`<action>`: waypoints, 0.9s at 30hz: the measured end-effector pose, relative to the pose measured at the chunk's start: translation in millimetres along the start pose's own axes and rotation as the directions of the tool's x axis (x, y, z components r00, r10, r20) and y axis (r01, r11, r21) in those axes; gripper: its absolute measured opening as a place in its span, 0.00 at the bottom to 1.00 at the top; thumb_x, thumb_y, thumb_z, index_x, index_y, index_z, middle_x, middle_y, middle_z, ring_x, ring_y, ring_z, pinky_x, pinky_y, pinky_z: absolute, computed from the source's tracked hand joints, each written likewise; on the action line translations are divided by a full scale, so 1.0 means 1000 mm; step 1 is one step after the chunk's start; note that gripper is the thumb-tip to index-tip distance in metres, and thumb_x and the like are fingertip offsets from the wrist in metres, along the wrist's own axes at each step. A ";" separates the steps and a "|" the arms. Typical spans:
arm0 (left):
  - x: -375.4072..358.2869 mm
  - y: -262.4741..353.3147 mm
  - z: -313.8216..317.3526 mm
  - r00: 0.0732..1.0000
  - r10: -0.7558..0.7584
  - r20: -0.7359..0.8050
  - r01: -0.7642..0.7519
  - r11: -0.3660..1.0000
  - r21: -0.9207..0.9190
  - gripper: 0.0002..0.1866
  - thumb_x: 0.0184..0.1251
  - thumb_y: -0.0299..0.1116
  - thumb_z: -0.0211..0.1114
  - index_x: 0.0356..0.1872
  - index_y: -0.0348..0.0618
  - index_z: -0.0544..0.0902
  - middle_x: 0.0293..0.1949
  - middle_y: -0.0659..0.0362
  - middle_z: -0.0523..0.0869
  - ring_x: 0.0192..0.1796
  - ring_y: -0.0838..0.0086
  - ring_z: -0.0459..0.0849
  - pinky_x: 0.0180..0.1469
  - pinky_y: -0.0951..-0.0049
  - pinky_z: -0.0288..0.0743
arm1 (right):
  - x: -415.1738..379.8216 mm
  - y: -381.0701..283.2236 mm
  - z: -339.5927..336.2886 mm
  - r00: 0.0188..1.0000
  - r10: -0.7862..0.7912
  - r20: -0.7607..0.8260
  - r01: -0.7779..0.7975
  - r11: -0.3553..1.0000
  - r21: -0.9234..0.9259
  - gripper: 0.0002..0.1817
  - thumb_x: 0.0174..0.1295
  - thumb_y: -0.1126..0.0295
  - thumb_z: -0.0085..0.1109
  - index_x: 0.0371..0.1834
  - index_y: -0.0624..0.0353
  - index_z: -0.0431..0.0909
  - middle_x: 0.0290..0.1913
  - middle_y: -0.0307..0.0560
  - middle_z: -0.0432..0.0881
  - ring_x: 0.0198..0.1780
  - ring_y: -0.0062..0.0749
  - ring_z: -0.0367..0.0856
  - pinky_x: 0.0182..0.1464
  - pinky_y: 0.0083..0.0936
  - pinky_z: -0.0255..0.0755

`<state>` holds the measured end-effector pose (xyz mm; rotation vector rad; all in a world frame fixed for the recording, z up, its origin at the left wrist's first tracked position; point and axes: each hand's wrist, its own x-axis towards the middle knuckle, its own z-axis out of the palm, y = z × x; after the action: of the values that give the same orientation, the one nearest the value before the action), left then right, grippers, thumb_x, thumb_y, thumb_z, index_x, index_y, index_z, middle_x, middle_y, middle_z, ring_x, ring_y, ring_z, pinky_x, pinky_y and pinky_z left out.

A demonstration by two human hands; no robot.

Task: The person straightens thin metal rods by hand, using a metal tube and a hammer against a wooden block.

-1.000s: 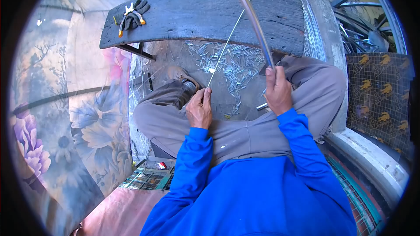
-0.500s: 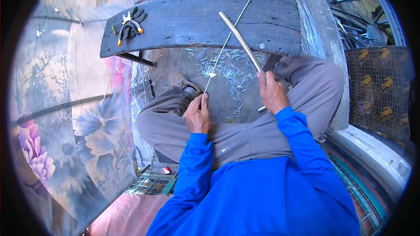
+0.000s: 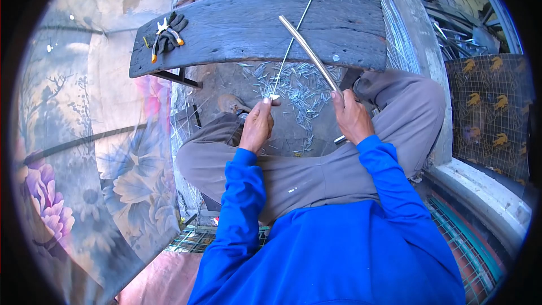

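Observation:
My left hand [image 3: 258, 127] is closed in a pinch on a thin metal rod [image 3: 296, 29], which slants away from the fingertips and overlaps the wooden bench in this view. A small white piece [image 3: 275, 97] shows right at those fingertips. My right hand [image 3: 354, 117] is wrapped round a shiny, slightly curved metal tube [image 3: 309, 51]. Its upper end crosses in front of the thin rod, and its lower end shows below the hand. Under both hands, many short cut metal pieces [image 3: 302, 87] lie scattered on the floor.
The dark wooden bench [image 3: 243, 28] stands in front of my crossed legs. On its left end lie pliers with orange-tipped handles [image 3: 154, 51] and a dark glove [image 3: 176, 22]. Long thin rods [image 3: 398, 34] lie beyond its right end. A flowered cloth [image 3: 124, 152] hangs on the left.
My left hand has moved forward, up to the small white piece, and the thin rod has shifted forward and slightly left. My right hand and the tube have stayed nearly still.

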<state>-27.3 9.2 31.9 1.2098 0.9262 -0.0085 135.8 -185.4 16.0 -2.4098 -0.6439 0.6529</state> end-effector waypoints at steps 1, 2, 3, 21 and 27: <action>0.002 0.000 -0.001 1.000 0.003 -0.001 -0.003 1.000 0.001 0.20 0.80 0.47 0.52 0.52 0.41 0.80 0.19 0.69 0.70 0.17 0.87 0.61 0.20 0.82 0.53 | 0.000 0.000 0.000 1.000 0.003 0.000 -0.003 1.000 0.007 0.22 0.76 0.47 0.40 0.43 0.58 0.66 0.30 0.71 0.81 0.36 0.74 0.78 0.38 0.65 0.69; 0.005 -0.003 -0.003 1.000 0.005 -0.004 -0.005 1.000 -0.004 0.18 0.80 0.46 0.52 0.52 0.41 0.80 0.20 0.69 0.70 0.17 0.88 0.60 0.20 0.83 0.53 | 0.000 -0.001 -0.001 1.000 0.003 -0.001 -0.003 1.000 0.008 0.22 0.76 0.47 0.40 0.43 0.58 0.66 0.30 0.71 0.81 0.36 0.74 0.78 0.38 0.65 0.69; 0.006 -0.006 -0.004 1.000 0.007 -0.006 -0.007 1.000 -0.008 0.17 0.80 0.44 0.53 0.52 0.42 0.81 0.21 0.70 0.71 0.17 0.88 0.60 0.20 0.84 0.53 | 0.000 -0.003 -0.002 1.000 0.009 0.001 -0.009 1.000 0.006 0.23 0.75 0.46 0.40 0.43 0.58 0.66 0.30 0.71 0.81 0.36 0.74 0.78 0.38 0.64 0.69; 0.008 -0.005 -0.013 0.987 0.101 -0.122 -0.091 0.992 0.085 0.15 0.75 0.44 0.60 0.43 0.43 0.83 0.17 0.71 0.67 0.17 0.89 0.60 0.20 0.83 0.51 | -0.001 -0.015 -0.005 0.996 -0.001 -0.089 0.023 0.971 0.239 0.27 0.73 0.46 0.47 0.36 0.63 0.74 0.30 0.65 0.80 0.37 0.67 0.80 0.38 0.52 0.70; 0.023 -0.025 -0.028 0.983 0.118 -0.140 -0.088 0.975 0.204 0.21 0.76 0.49 0.58 0.31 0.41 0.81 0.19 0.70 0.68 0.19 0.88 0.61 0.23 0.80 0.53 | 0.005 -0.013 -0.001 0.992 0.057 -0.115 -0.031 0.977 0.211 0.27 0.73 0.46 0.48 0.35 0.64 0.74 0.28 0.63 0.79 0.36 0.66 0.80 0.38 0.51 0.69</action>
<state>-41.3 32.1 -3.2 1.4579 1.0114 0.0768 136.2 -174.0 23.2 -2.2523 -0.4487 0.5583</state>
